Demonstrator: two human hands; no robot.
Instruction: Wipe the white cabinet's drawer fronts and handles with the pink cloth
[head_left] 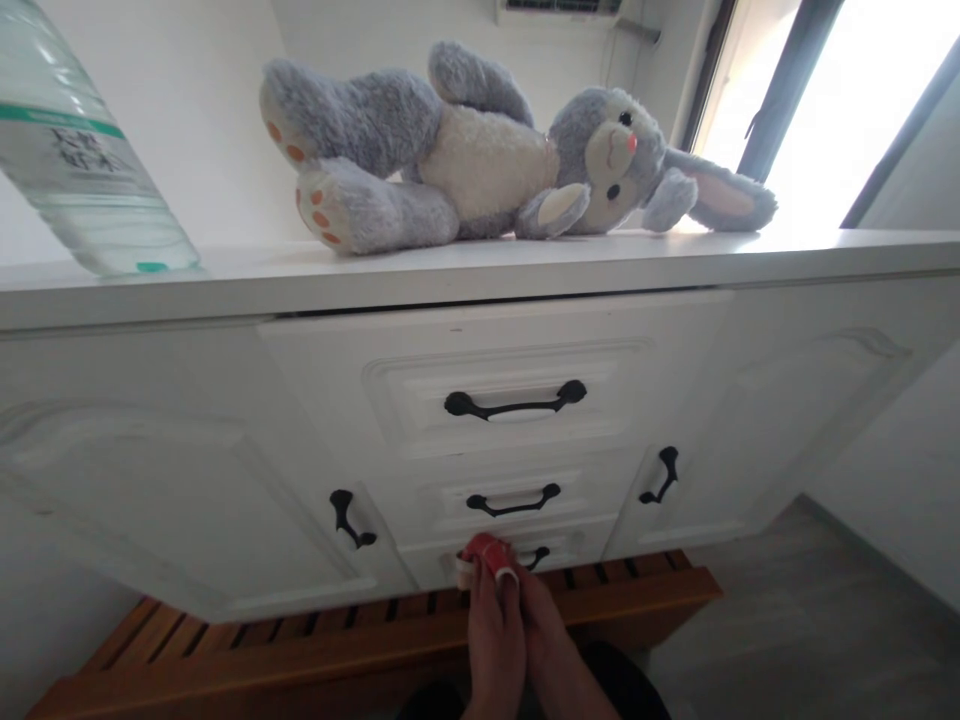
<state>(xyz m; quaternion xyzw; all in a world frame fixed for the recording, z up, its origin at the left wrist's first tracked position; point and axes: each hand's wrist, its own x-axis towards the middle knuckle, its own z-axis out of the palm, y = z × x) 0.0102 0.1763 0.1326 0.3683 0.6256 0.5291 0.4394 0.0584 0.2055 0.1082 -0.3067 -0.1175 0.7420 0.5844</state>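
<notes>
A small red thing with pale edges, perhaps cloth, is held low in front of the bottom drawer; its kind I cannot make out. My left hand is closed on it from below, fingers pointing away from me. Close against it on the right is my right hand, its fingers mostly hidden behind the red thing and the left hand. Just beyond both hands, the black handle of the bottom drawer is partly covered.
A white cabinet with black handles fills the middle. On its top lie a grey plush rabbit on its side and, standing at the left, a clear plastic bottle. A slatted wooden bench stands below, before the cabinet.
</notes>
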